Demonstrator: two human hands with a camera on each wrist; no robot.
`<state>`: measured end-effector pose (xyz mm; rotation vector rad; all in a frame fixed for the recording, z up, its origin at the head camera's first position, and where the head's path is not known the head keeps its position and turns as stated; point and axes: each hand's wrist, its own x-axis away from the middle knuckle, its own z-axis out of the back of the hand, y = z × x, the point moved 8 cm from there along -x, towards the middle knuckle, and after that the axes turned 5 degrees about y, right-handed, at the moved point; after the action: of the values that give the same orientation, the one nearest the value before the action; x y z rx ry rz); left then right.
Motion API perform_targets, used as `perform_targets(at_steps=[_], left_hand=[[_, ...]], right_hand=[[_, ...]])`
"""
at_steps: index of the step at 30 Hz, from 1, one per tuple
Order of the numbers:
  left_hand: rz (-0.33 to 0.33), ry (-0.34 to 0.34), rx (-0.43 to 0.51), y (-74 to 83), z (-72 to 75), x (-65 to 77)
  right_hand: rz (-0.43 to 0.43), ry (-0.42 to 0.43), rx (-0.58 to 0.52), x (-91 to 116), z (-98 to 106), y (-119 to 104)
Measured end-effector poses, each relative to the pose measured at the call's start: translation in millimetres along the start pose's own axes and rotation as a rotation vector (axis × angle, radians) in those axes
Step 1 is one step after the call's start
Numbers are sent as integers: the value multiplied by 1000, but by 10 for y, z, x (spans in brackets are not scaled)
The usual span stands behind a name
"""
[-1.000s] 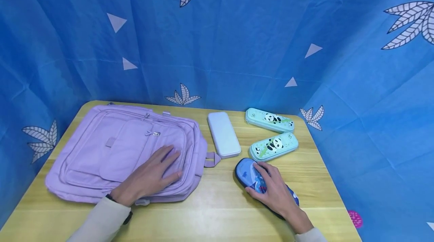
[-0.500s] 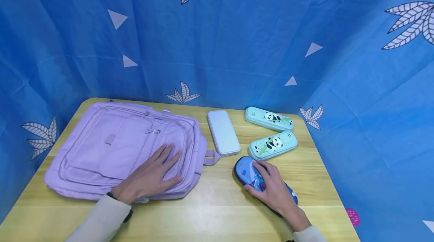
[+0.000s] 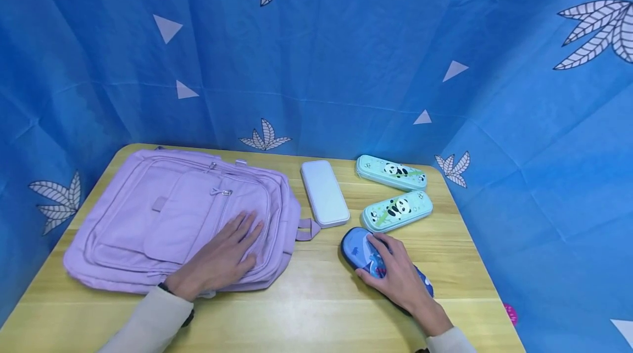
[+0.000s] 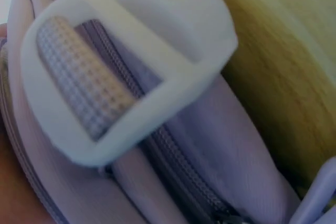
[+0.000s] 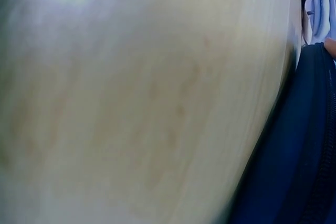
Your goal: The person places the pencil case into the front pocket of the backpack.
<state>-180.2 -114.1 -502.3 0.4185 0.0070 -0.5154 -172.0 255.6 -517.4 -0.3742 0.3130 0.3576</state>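
A lilac backpack (image 3: 163, 215) lies flat on the left of the table, zipped front pocket up. My left hand (image 3: 222, 257) rests on its lower right part, fingers spread and relaxed. The left wrist view shows a pale plastic strap buckle (image 4: 131, 72) close up, with the bag's zipper (image 4: 178, 156) behind it. My right hand (image 3: 395, 279) lies over a blue zippered pencil case (image 3: 355, 246) with a sea-animal print, thumb towards its left side and fingers on its top. A fingertip (image 5: 331, 47) touches the case's dark edge in the right wrist view.
A white oblong case (image 3: 326, 193) lies right of the backpack, near its strap loop (image 3: 307, 229). Two mint panda pencil cases (image 3: 412, 207) lie at the back right. A blue curtain (image 3: 316, 56) stands behind the wooden table (image 3: 296, 320) and along its sides.
The camera view shifts slightly. Both hands stay where they were, on the backpack and the blue pencil case; the left thumb draws in a little.
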Motion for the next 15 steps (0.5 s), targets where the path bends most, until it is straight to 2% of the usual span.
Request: perform_targets(at_steps=[15], left_hand=[[-2,-9,29,13,-26,4]], right_hand=[[-19,-21,7,0,-16,3]])
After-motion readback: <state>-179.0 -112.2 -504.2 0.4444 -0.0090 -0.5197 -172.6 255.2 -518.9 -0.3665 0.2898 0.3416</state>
